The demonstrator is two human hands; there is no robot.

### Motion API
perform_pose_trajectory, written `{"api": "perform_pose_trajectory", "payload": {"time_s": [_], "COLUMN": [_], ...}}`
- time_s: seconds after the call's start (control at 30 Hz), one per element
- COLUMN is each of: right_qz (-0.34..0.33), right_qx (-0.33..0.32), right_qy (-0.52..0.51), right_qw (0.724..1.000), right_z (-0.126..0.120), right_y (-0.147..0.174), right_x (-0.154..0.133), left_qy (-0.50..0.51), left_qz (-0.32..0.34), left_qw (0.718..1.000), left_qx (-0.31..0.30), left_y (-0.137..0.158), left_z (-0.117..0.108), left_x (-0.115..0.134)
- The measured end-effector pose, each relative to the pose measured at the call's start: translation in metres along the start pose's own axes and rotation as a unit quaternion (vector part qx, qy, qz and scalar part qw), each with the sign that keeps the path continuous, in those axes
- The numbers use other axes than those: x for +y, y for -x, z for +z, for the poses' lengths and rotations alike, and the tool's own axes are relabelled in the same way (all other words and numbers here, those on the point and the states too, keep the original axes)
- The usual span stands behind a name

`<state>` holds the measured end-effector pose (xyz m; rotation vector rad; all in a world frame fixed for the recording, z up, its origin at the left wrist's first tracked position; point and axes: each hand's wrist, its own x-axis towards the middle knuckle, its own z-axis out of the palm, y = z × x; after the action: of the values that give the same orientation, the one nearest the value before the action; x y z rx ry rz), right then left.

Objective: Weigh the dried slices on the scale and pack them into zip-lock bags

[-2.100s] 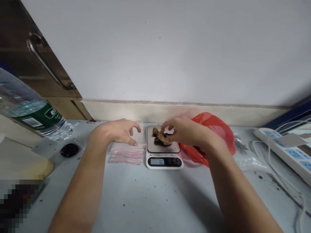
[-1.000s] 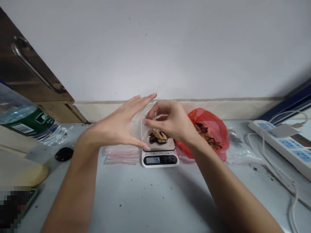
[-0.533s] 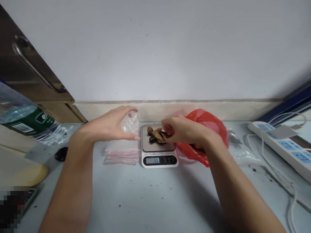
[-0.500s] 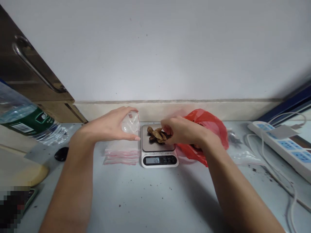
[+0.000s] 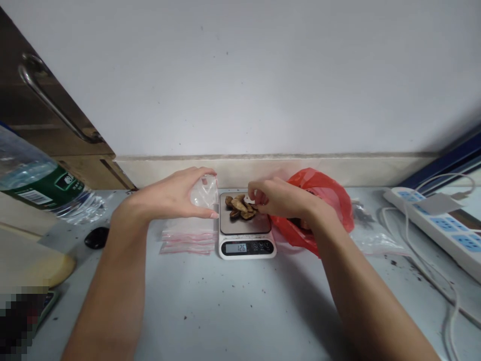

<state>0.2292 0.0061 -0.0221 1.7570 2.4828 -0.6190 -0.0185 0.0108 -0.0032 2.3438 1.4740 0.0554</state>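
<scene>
My left hand [image 5: 171,193] is closed around the edges of a clear zip-lock bag [image 5: 205,193], thumb and fingers holding its mouth apart beside the scale. On the steel plate of a white digital kitchen scale [image 5: 229,228] lies a small heap of brown, wrinkled dried pieces [image 5: 239,204]. The display appears to read 12.6. Over the right side of the heap, my right hand [image 5: 280,198] has its fingers curled together; a small whitish patch shows at the fingertips, and what they pinch is hidden. Behind that wrist sits an open red plastic bag [image 5: 338,200].
More clear zip-lock bags [image 5: 188,240] lie stacked left of the scale. A large water bottle [image 5: 45,180] and a black mouse-like object [image 5: 96,238] are at the left. Rightward are another clear bag [image 5: 379,240] and a white power strip [image 5: 443,230] with cables. Dark crumbs dot the table.
My right hand has lifted slightly at the fingertips, uncovering more of the brown pieces, which have shifted a little. The left hand with the clear bag has moved slightly right.
</scene>
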Motion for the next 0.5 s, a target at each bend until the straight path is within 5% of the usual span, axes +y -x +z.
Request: {"api": "perform_pose_trajectory", "payload": {"time_s": [0.2,0.5], "right_qz": [-0.075,-0.037], "right_qx": [-0.022,-0.020], "right_qy": [-0.012,0.053], "right_qw": [0.997,0.998], "right_z": [0.002,0.011], "right_y": [-0.001,-0.014], "right_x": [0.003,-0.003], "left_qy": [0.000,0.008], "left_qz": [0.006,0.013], "left_qw": [1.000,1.000], "left_qx": [-0.003,-0.003], "left_y": [-0.001,-0.004], "left_z": [0.002,0.005], "left_x": [-0.002,-0.003]}}
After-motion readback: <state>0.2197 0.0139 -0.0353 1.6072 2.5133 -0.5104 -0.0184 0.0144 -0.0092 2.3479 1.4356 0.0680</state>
